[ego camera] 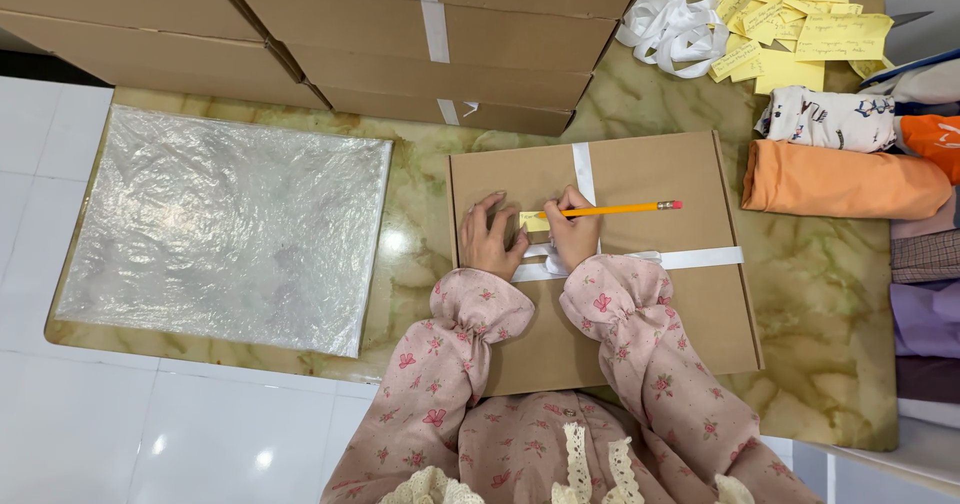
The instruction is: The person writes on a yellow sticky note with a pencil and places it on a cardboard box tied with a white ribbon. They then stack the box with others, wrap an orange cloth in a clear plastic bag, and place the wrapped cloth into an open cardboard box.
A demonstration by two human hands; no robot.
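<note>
Two hands at a ribboned box (pixel 640 294), seen from above: a pencil (pixel 610 209) over a small yellow slip (pixel 533 221).

The flat brown box lies shut on the marbled table (pixel 420 214), crossed by white ribbon (pixel 690 258); so boxing and tying look done, and the slip looks only just being marked. The right hand (pixel 575 232) pinches the pencil near its tip, fingers drawn together. The left hand (pixel 490 236) lies flat with fingers slightly spread, pressing the slip where the ribbons cross. The pencil's long axis runs nearly level across the lid, tip at the slip, pink eraser pointing toward the person's right. More boxes (pixel 430 24) are stacked behind; yellow notes (pixel 800 29), loose ribbon coils (pixel 675 14) and folded clothes (pixel 845 179) lie to the right, a plastic sheet (pixel 230 229) to the left.
</note>
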